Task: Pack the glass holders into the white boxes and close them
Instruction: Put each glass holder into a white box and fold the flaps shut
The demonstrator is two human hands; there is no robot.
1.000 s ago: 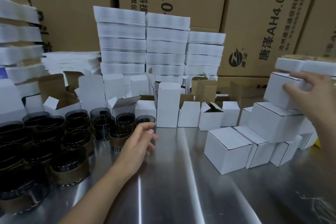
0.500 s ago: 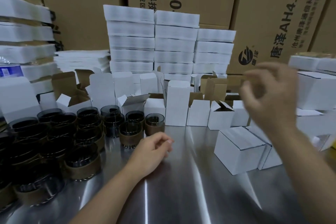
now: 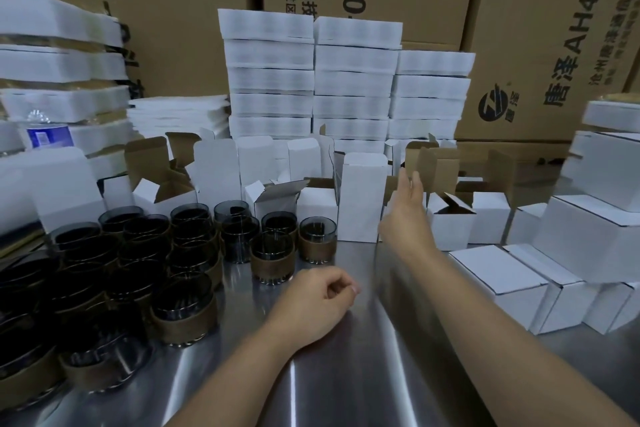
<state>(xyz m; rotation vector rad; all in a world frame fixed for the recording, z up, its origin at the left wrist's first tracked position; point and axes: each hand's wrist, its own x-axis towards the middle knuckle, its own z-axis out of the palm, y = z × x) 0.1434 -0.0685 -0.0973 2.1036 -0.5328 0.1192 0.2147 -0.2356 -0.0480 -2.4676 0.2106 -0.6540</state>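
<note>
Right hand (image 3: 406, 215) has swung left toward the open boxes (image 3: 450, 224), fingers straight, empty, likely fetching one; left hand (image 3: 317, 303) idle, loosely curled.

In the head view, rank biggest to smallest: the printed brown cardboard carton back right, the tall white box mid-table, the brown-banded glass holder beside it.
1. Printed brown cardboard carton, though farthest away.
2. Tall white box.
3. Brown-banded glass holder, at the box's depth.
</note>
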